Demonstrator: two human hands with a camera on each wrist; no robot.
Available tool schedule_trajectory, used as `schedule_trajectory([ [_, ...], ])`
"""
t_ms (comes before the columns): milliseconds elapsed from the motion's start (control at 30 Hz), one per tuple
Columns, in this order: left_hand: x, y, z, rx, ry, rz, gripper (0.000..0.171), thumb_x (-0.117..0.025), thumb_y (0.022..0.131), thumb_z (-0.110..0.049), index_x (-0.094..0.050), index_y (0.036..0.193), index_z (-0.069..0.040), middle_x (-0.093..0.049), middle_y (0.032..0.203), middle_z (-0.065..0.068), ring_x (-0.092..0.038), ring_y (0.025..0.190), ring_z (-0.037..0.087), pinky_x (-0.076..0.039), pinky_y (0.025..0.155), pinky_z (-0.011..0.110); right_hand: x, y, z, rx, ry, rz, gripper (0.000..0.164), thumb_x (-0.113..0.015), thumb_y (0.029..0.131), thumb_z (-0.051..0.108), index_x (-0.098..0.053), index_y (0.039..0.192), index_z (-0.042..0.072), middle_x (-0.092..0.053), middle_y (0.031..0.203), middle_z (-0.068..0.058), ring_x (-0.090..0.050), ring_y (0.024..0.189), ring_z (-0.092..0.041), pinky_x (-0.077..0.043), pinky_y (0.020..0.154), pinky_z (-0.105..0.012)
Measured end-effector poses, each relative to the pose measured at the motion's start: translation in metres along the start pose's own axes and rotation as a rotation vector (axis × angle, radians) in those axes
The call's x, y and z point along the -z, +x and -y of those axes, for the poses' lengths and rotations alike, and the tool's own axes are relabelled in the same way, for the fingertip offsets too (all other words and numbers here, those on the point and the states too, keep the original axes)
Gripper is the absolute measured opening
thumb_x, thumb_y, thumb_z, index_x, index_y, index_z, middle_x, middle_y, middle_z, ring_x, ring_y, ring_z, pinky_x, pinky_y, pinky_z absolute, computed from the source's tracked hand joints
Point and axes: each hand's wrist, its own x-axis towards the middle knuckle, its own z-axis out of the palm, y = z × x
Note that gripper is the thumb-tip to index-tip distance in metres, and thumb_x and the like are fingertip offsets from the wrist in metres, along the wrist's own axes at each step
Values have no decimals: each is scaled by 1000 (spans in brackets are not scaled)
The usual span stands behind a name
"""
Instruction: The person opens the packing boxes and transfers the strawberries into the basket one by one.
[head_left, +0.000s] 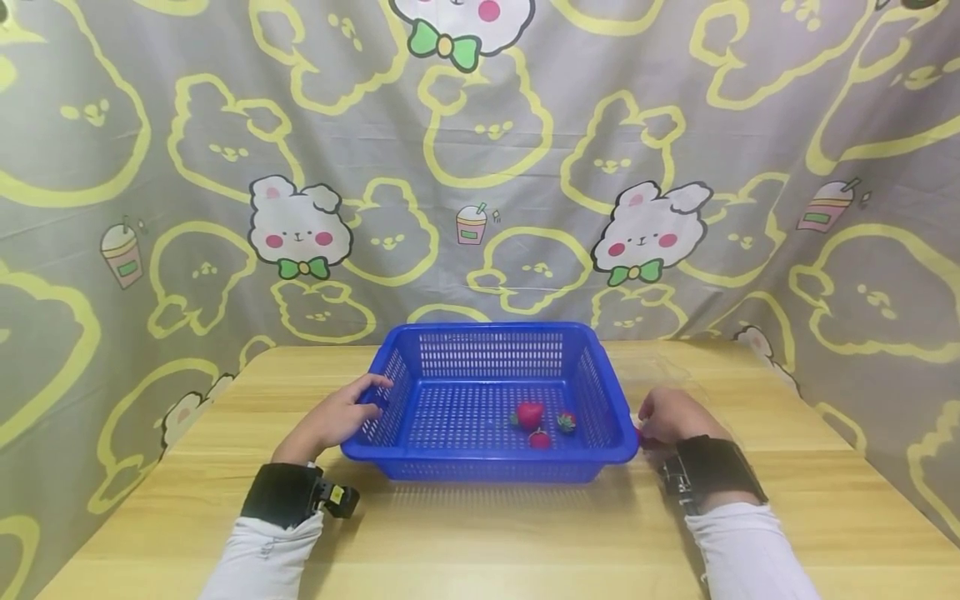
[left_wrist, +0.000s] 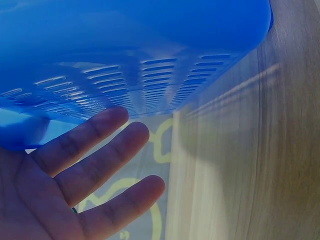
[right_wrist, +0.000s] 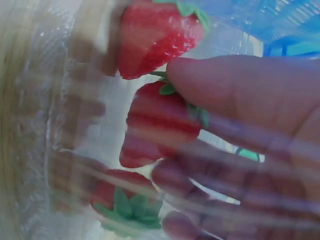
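A blue plastic basket (head_left: 487,454) with slotted walls stands on the table. My left hand (head_left: 337,414) rests at its left rim, thumb and one finger on the rim. In the left wrist view, three straight, spread fingers (left_wrist: 112,155) lie below the rim, outside the wall. Right of the basket, my right hand (head_left: 671,417) pinches a strawberry (right_wrist: 157,122) between thumb and fingers. Two more strawberries lie beside it, one above (right_wrist: 155,40) and one below (right_wrist: 130,205). Clear plastic (right_wrist: 65,100) surrounds them; whether it is a bag or a box I cannot tell.
Inside the basket, toward the right, lie a large strawberry (head_left: 529,414), a strawberry with its leaves up (head_left: 566,422) and one near the front (head_left: 539,439). A light wooden table (head_left: 480,542) carries everything. A patterned curtain (head_left: 375,150) hangs behind and at both sides.
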Motion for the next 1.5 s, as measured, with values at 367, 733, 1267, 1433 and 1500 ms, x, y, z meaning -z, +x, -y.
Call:
schedule_trajectory([
  [367,1,2,-9,-15,-10,-3,38,-48,91,-9,-47,130,-10,-45,135,32,-49,114,50,-44,87,68,10,-5,0,-13,0,-26,17,-66,73,7,-65,88,-1,-66,84,-13,-59,73,-27,-52,66,-44],
  [733,4,1,-10,-4,-15,1,39,-47,92,-8,-46,131,-9,-43,138,31,-49,115,50,-43,89,68,19,-3,6,15,10,-55,23,-63,80,5,-64,99,-8,-66,91,-24,-60,69,-26,-52,58,-39],
  [1267,2,-2,-9,13,-24,8,39,-47,92,-8,-46,131,-9,-44,136,32,-48,116,51,-43,89,69,19,-5,13,15,62,-79,30,-63,86,10,-60,107,-11,-64,98,-30,-61,48,-21,-52,48,-36],
  [1433,2,-2,-7,17,-20,6,38,-47,92,-8,-46,130,-9,-43,138,32,-47,117,52,-42,90,69,20,-5,16,27,66,-86,30,-62,87,10,-60,108,-10,-63,102,-33,-61,48,-21,-53,48,-37],
  [1500,1,-1,-6,15,-18,4,38,-47,92,-8,-47,130,-9,-43,138,32,-47,117,51,-41,90,70,21,-5,17,41,56,-97,30,-61,87,11,-60,109,-10,-62,104,-34,-61,48,-21,-53,49,-36],
])
